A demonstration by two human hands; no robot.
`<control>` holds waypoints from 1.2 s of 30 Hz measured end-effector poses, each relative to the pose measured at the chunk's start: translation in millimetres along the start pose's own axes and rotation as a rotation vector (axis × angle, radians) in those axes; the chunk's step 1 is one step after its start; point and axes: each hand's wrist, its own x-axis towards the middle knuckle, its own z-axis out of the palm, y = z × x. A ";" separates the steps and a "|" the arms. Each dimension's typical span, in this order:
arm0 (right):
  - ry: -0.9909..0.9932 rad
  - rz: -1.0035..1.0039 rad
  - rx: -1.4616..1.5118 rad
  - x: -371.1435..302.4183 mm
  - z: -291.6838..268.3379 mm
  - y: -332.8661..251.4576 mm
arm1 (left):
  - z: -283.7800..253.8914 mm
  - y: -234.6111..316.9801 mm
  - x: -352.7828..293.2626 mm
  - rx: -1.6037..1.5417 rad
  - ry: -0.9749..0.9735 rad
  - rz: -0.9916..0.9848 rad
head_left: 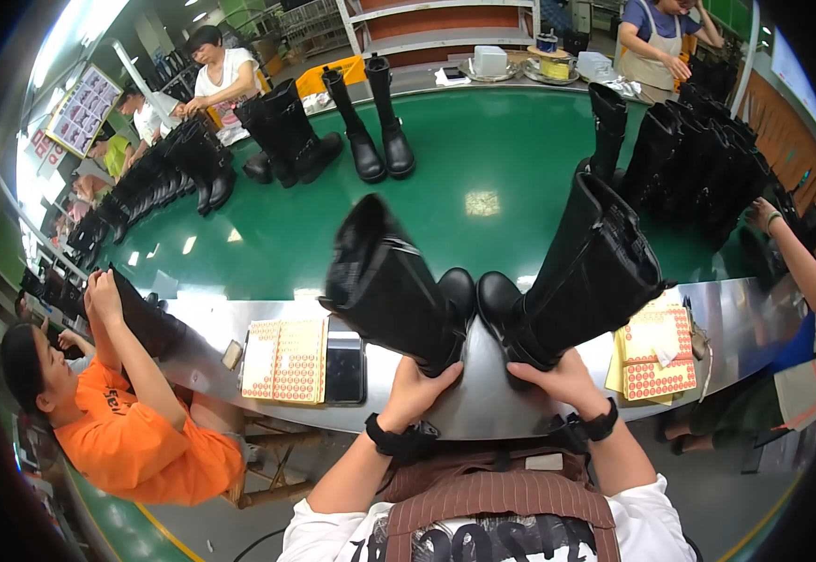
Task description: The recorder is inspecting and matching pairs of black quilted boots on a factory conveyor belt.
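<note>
My left hand (419,391) is closed around the heel and ankle of a tall black boot (391,290), whose shaft leans up to the left, a little blurred at the top. Opposite it, my right hand (558,379) grips the matching black boot (577,281) low at the heel, its shaft leaning up to the right. The toes point inward and almost meet above the steel table edge (479,403). Both thumbs show along the lower boots; the other fingers are mostly hidden.
Sticker sheets (284,361) and a dark phone (344,370) lie left; more sticker sheets (653,351) lie right. The green belt (483,140) carries a boot pair (380,140) and boot rows on both sides. A person in orange (136,421) sits left; others work around the belt.
</note>
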 end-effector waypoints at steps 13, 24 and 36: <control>0.175 -0.318 0.133 70.0 -13.7 -17.6 | 31.7 38.8 97.0 -0.747 -0.183 0.097; -0.141 0.039 1.372 89.5 -14.4 15.0 | 51.4 -11.1 121.7 -0.886 -0.307 -0.245; -0.468 0.251 1.451 105.5 -13.1 30.6 | 44.4 -37.5 132.6 -1.118 -0.260 -0.377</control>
